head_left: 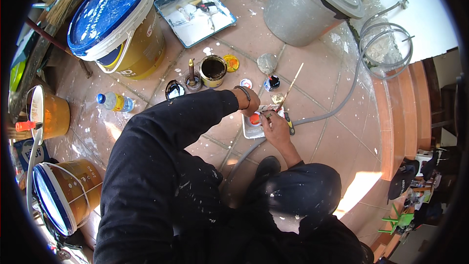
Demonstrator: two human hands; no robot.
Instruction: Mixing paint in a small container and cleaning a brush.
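My left hand [250,101], with a dark bracelet at its wrist, reaches down over a small pale tray [247,129] with its fingers closed. What they hold is hidden. My right hand [277,131] is at the tray's right side, its fingers bent together beside a small round tin with red-orange paint [254,119]. I cannot make out what is in those fingers. A long thin paintbrush [293,82] slants up and away from the tray near my right hand. A black and yellow handle [289,124] sticks out just right of that hand.
Beyond my hands stand an open tin of dark paint [213,70], a small blue tin [271,83] and a stone [266,63]. A paint tray [195,12], large buckets [132,54], a grey bin [303,12], a water bottle [116,102] and a hose [337,105] surround them.
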